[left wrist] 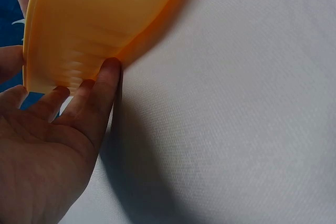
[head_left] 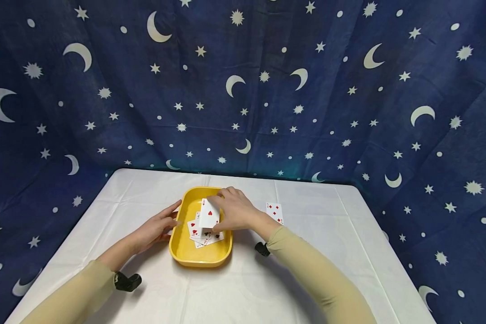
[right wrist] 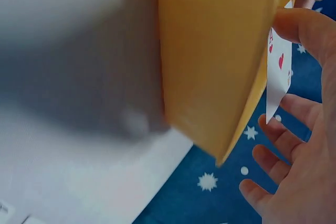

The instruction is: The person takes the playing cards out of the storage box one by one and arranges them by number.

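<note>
A yellow tray [head_left: 200, 258] stands on the table with several fanned playing cards [head_left: 195, 228] lying in it. Over those cards my right hand [head_left: 236, 209] holds an ace of hearts [head_left: 209, 212] by its edges, thumb at the near end and fingers at the far end. The right wrist view shows the ace [right wrist: 280, 62] tilted beside the tray's rim, between thumb and fingers. My left hand [head_left: 155, 229] grips the tray's left side. Its thumb is at the rim, and its fingertips [left wrist: 109, 66] touch the outer wall in the left wrist view.
A diamonds card [head_left: 274, 211] lies face up on the white table [head_left: 316, 234], right of the tray and partly behind my right forearm. A dark blue curtain [head_left: 243, 121] with moons and stars hangs behind the table. Black wrist mounts [head_left: 127, 282] sit below both wrists.
</note>
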A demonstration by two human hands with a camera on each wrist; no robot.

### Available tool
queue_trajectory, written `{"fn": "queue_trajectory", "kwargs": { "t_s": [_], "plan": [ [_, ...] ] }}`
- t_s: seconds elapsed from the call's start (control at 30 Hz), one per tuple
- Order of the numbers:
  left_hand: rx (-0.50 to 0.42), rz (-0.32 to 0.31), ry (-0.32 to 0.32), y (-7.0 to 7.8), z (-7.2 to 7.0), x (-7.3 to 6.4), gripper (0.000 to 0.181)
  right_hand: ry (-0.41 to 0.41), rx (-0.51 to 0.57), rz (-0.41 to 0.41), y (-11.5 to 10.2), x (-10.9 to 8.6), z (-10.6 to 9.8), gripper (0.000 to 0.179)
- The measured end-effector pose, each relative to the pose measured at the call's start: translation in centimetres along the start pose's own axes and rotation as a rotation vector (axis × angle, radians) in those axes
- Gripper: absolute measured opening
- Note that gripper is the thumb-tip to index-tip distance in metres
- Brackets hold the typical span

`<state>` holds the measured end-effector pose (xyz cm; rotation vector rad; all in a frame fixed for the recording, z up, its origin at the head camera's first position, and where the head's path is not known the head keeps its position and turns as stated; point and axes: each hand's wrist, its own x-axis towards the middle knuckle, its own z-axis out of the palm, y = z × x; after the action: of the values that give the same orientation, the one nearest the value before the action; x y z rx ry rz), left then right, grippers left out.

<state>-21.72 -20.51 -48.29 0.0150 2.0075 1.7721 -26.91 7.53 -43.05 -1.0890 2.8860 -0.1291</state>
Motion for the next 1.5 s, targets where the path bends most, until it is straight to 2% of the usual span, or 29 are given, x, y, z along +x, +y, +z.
{"fn": "queue_trajectory", "kwargs": {
  "t_s": [0.5, 0.97, 1.27, 1.5],
  "plan": [
    [0.003, 0.004, -0.005, 0.1, 0.2, -0.2, 0.076, 0.044, 0.057, 0.061, 3.4, -3.9, -2.1, 0.091],
    [0.008, -0.003, 0.001, 0.3, 0.3, -0.1, 0.077, 0.056, 0.045, 0.105, 6.9, -7.7, -2.0, 0.092],
    [0.057, -0.007, 0.037, 0.6, 0.7, -0.3, 0.075, 0.048, 0.073, 0.142, 9.2, -11.2, -2.0, 0.093],
    [0.102, -0.004, 0.051, 0.5, 0.8, -0.3, 0.074, 0.051, 0.114, 0.137, 10.6, -13.5, -1.7, 0.094]
  ]
}}
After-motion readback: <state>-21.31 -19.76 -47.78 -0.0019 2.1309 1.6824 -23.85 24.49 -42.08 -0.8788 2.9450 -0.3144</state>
